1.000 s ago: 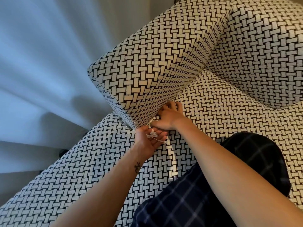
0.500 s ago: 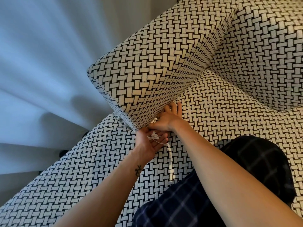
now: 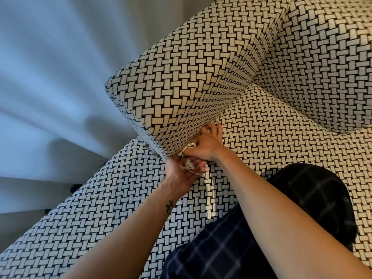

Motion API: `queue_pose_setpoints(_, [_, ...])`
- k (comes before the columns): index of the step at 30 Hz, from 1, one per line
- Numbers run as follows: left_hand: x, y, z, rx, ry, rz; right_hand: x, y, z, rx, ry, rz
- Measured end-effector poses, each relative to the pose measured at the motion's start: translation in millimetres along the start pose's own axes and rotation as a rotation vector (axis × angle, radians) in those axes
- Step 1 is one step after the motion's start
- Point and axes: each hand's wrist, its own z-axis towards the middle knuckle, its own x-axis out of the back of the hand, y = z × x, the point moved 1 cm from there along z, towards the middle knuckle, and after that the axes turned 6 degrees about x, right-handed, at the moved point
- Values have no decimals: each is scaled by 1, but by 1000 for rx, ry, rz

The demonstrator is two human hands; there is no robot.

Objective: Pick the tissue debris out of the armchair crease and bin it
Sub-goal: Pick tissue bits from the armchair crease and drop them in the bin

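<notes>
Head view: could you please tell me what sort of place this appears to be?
Probably a home sitting room: a woven-pattern upholstered armchair, a pale curtain behind it, and the person's casual checked trousers.

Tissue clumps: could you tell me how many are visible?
2 tissue clumps: one lies in the left hand's palm; one sits in the armchair crease at the right hand. More may be hidden.
</notes>
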Motion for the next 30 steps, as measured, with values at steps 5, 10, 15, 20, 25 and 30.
queue_pose_setpoints(5, [-1, 0, 2, 2, 1, 3, 7, -2, -2, -25, -30, -34])
queue_pose_setpoints(10, [-4, 0, -1, -10, 15, 9, 10, -16, 5, -104, -184, -159])
queue_pose_setpoints(15, [-4, 0, -3, -2, 28, -6, 5, -5, 0, -16, -75, -46])
queue_pose_setpoints(20, [-3, 0, -3, 13, 34, -11, 0, 2, -2, 24, 11, 23])
queue_pose_setpoints(25, [-2, -1, 0, 5, 37, -3, -2, 2, -8, 71, 123, -4])
queue_pose_setpoints(30, [-1, -1, 1, 8, 29, 7, -6, -1, -13, 101, 186, -31])
